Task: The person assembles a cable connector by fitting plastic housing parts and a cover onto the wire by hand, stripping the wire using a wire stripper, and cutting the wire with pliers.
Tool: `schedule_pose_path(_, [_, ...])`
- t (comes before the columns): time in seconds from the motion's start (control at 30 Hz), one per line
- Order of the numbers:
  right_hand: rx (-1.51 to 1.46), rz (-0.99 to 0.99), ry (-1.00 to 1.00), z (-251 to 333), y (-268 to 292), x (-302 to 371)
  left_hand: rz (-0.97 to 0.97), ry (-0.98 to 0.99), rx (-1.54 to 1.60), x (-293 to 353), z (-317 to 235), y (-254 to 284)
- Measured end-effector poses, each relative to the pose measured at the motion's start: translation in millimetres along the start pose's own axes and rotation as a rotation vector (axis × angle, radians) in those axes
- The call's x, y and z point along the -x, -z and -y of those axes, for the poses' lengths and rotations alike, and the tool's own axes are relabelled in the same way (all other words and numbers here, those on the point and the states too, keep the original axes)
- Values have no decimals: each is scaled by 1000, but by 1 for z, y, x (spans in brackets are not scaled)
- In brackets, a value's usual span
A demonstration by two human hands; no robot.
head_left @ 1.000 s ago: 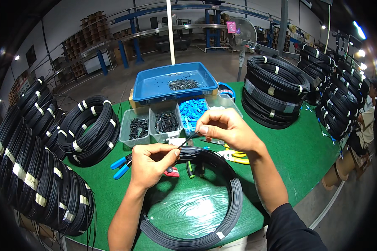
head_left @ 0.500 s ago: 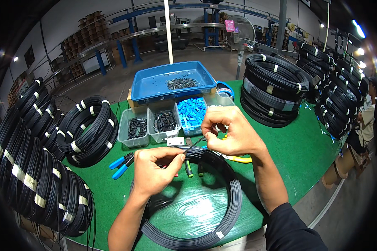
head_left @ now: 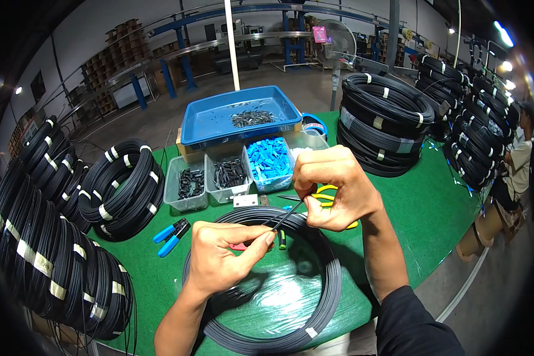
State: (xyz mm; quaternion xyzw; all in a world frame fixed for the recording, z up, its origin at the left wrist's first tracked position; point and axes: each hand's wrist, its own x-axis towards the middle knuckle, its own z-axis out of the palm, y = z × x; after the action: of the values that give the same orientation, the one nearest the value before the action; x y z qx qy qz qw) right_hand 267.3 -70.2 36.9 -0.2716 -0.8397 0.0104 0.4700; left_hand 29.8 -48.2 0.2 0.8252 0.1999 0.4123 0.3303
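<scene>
A thin black cable [head_left: 287, 217] runs slantwise between my two hands. My left hand [head_left: 226, 256] pinches its lower end between thumb and fingertips. Higher up and to the right, my right hand [head_left: 339, 188] is closed on the other end, with fingers curled and thumb pressed in. Below both hands lies a large coil of black cable [head_left: 333, 291], bound with a bit of white tape. Yellow-handled pliers [head_left: 325, 196] lie partly hidden behind my right hand. A green-and-black handle [head_left: 282, 240] shows inside the coil, and something red [head_left: 238, 246] peeks out beside my left fingers.
A blue-handled wire stripper [head_left: 172, 238] lies left of the coil. Clear bins hold black parts [head_left: 229, 172] and blue parts [head_left: 269, 159], with a blue tray [head_left: 190, 127] behind. Cable coils stand left [head_left: 124, 193] and right [head_left: 385, 127] on the green table [head_left: 397, 237]. A person [head_left: 519, 160] is far right.
Both hands have moved slightly right and down, still holding the cable. More of the yellow-handled pliers shows beside my right hand. The whole view has shifted a little.
</scene>
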Motion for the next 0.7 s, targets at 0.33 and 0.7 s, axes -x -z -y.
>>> schedule_pose_path(0.33, [65, -16, 73, 0, 4, -2, -6, -69, -30, -1, -1, 0])
schedule_pose_path(0.7, [124, -287, 23, 3, 63, 17, -18, 134, 233, 0, 7, 19])
